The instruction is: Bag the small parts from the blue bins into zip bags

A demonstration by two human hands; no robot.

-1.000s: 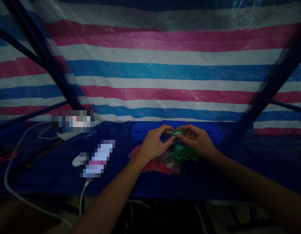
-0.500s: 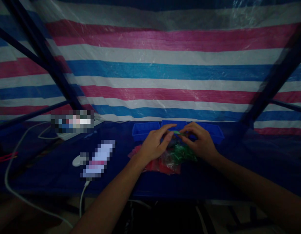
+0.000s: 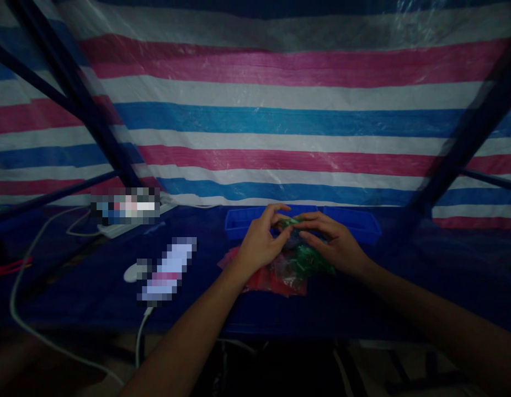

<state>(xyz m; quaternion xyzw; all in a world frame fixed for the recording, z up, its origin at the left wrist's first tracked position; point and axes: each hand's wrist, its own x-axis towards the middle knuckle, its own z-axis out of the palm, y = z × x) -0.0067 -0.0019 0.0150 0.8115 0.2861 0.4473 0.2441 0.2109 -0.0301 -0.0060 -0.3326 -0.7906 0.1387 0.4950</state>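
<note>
My left hand (image 3: 261, 242) and my right hand (image 3: 332, 242) meet above a dark blue table (image 3: 383, 286), fingers pinched together on a small green piece (image 3: 289, 223) held between them. Below the hands lies a clear bag of green pieces (image 3: 311, 262), and beside it a bag of red pieces (image 3: 267, 278). In the dim light the small piece's shape cannot be made out.
A row of shallow blue trays (image 3: 355, 223) stands just behind the hands. A white cable (image 3: 40, 331) runs along the left, past a white round object (image 3: 131, 272) and blurred items. A striped tarp (image 3: 280, 110) hangs behind, framed by dark bars.
Both hands shifted slightly and closed back together on the green piece; the left fingers, stretched out half a second ago, have curled into a pinch again.
</note>
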